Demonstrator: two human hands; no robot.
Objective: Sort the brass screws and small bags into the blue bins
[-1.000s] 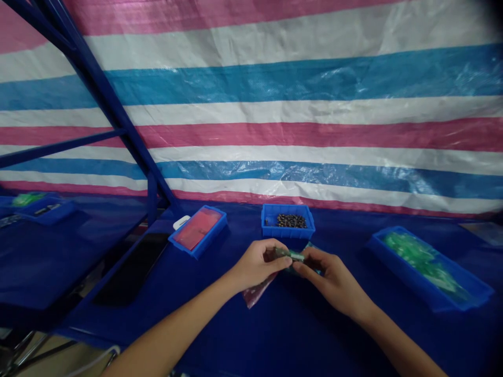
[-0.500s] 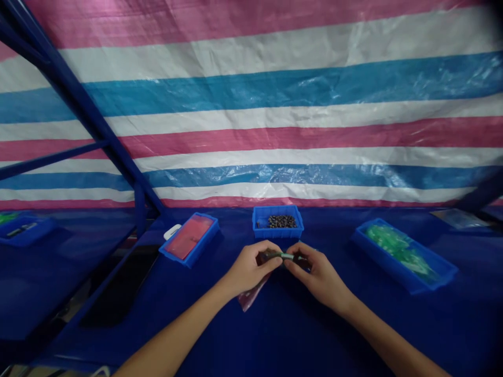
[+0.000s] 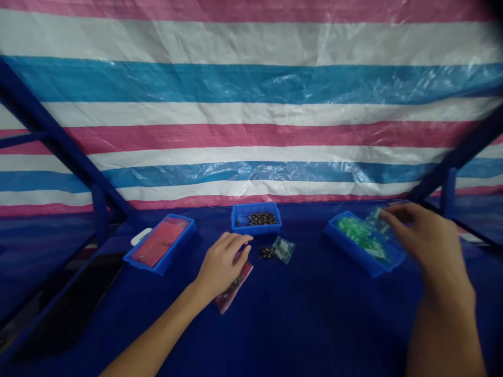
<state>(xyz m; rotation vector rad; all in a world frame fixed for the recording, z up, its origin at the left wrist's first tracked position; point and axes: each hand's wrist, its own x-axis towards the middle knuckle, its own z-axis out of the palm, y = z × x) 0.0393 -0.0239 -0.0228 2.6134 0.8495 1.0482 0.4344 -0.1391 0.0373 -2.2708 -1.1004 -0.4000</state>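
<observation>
My left hand [image 3: 222, 267] hovers over or rests on a pink plastic bag [image 3: 228, 299], its fingers loosely bent and apart, with nothing visible between the fingertips. Part of the bag lies hidden under the palm. On the right, my right hand [image 3: 418, 233] pinches a small clear plastic packet [image 3: 376, 219] above the far edge of a blue bin [image 3: 373, 269] of green and clear packets [image 3: 359, 235]. Between the hands, a small clear packet with pale contents [image 3: 283, 250] lies on the table beside a little heap of dark and brassy small parts [image 3: 266, 253].
A blue bin [image 3: 256, 230] of small dark metal parts [image 3: 262, 218] stands at the back centre. To the left is a blue bin [image 3: 176, 243] of pink bags [image 3: 159, 243], with a white object [image 3: 140, 236] behind it. Blue frame posts [image 3: 101, 209] flank the striped sheet [image 3: 275, 136].
My right hand has left the centre and reached to the right-hand bin, taking hold of a clear packet. The left hand has loosened its fingers. The view has shifted right.
</observation>
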